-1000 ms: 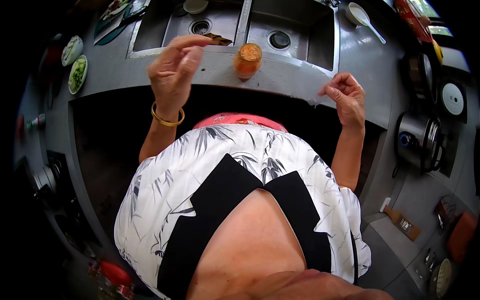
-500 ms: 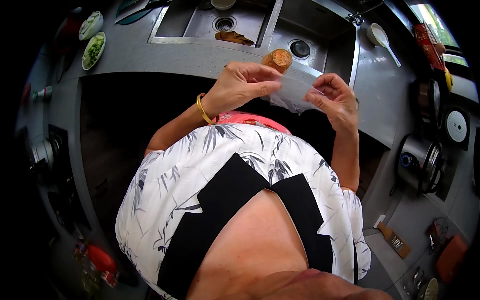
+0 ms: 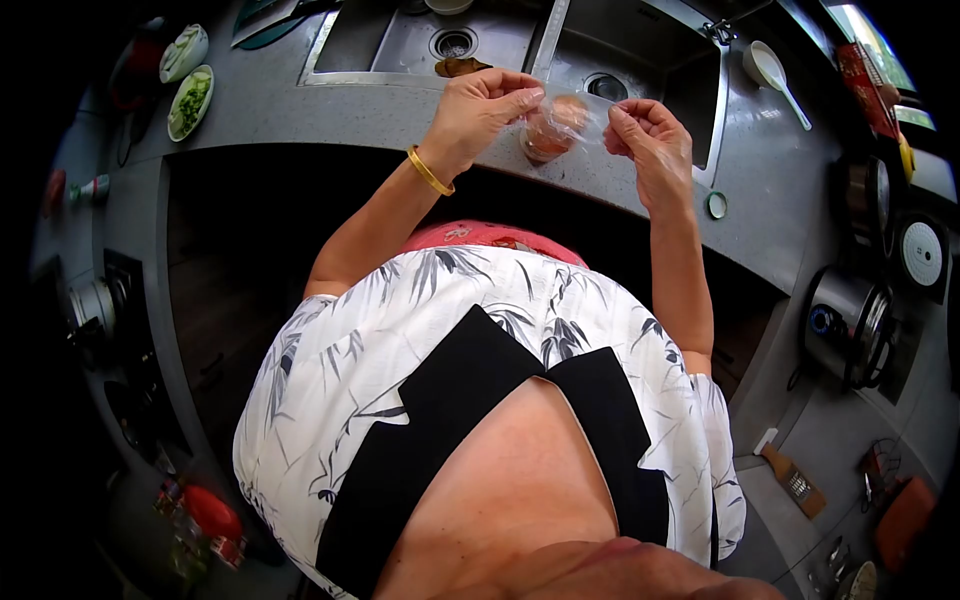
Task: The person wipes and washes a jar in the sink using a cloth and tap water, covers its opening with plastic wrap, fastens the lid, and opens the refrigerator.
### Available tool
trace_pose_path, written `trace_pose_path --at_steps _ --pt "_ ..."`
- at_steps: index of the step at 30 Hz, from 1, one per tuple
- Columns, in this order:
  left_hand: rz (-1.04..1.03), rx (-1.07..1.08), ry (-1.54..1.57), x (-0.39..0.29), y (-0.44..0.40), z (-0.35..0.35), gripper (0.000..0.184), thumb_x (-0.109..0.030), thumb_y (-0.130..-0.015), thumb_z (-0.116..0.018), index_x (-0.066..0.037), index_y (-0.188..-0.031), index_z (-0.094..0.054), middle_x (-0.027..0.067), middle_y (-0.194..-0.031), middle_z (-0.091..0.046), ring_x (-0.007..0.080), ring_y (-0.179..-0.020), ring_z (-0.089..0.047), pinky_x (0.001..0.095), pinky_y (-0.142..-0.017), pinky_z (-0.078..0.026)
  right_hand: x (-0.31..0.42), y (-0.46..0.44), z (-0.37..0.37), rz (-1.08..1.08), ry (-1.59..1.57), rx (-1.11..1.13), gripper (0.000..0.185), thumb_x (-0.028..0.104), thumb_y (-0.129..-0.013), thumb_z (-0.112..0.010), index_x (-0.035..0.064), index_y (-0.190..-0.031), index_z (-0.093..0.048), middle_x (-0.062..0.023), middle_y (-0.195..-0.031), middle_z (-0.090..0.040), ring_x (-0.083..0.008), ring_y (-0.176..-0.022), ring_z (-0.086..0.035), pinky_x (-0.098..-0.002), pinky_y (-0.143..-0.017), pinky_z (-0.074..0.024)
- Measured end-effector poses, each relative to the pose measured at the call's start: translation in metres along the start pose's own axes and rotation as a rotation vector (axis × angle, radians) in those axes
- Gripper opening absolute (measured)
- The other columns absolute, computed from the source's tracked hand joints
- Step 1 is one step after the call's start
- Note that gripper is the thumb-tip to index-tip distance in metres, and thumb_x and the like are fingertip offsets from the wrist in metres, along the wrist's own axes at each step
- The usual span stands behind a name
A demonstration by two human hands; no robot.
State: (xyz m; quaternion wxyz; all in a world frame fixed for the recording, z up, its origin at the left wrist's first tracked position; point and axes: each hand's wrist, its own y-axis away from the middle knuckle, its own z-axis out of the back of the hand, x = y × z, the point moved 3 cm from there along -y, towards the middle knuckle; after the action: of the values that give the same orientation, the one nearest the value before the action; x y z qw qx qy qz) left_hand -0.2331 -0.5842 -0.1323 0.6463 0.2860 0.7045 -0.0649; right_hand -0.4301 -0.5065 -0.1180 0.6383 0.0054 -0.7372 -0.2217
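Observation:
A thin clear sheet of plastic, perhaps a bag (image 3: 592, 122), is stretched between my two hands. My left hand (image 3: 482, 112) pinches its left end between thumb and fingers. The right end is pinched by my right hand (image 3: 648, 148). Behind and below the plastic stands a glass jar (image 3: 546, 146) with orange-red contents, on the counter's front edge by the sinks. The plastic partly covers my view of the jar's mouth, and I cannot tell whether it touches the rim. A small round lid (image 3: 716, 205) lies on the counter to the right of my right hand.
Two steel sinks (image 3: 640, 65) lie behind the jar, with a brown cloth (image 3: 462, 67) at the left one. A plate of chopped greens (image 3: 190, 103) and a bowl (image 3: 184, 53) stand left. To the right are a white ladle (image 3: 768, 68) and a metal cooker (image 3: 842, 325).
Both hands have moved forward, away from my body, carrying the plastic over the jar. The sheet is now spread wider, and the round lid has come into fuller view.

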Motion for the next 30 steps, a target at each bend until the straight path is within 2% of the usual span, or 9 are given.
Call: trace_pose_path --at_steps 17,23,30 --pt "0.108 0.018 0.037 0.025 -0.009 0.015 0.029 -0.02 -0.087 -0.063 -0.004 -0.111 -0.059 -0.0005 -0.082 -0.064 0.0037 -0.072 -0.056 0.0174 -0.065 -0.045 -0.03 -0.019 -0.013 -0.071 -0.006 0.016 0.025 0.014 -0.084 -0.066 -0.001 -0.101 -0.055 -0.0055 -0.076 -0.063 -0.0111 -0.065 -0.059 -0.0245 -0.062 -0.0499" --pt "0.133 0.043 0.106 0.034 -0.012 0.023 0.028 -0.024 -0.091 -0.058 -0.004 -0.111 -0.06 -0.0011 -0.082 -0.063 0.0051 -0.073 -0.057 0.0194 -0.068 -0.046 -0.042 -0.023 -0.018 -0.128 -0.022 0.108 0.03 0.028 -0.088 -0.062 0.001 -0.099 -0.056 -0.0053 -0.075 -0.063 -0.0116 -0.064 -0.06 -0.0244 -0.061 -0.0491" --pt "0.077 0.162 0.166 0.035 -0.009 0.027 0.033 -0.03 -0.094 -0.049 -0.004 -0.112 -0.058 0.0005 -0.081 -0.063 0.0076 -0.077 -0.059 0.0224 -0.071 -0.048 -0.039 -0.015 -0.01 -0.133 -0.007 0.054 0.038 0.042 -0.088 -0.058 0.0047 -0.098 -0.057 -0.0056 -0.075 -0.064 -0.0119 -0.064 -0.061 -0.0243 -0.062 -0.0484"
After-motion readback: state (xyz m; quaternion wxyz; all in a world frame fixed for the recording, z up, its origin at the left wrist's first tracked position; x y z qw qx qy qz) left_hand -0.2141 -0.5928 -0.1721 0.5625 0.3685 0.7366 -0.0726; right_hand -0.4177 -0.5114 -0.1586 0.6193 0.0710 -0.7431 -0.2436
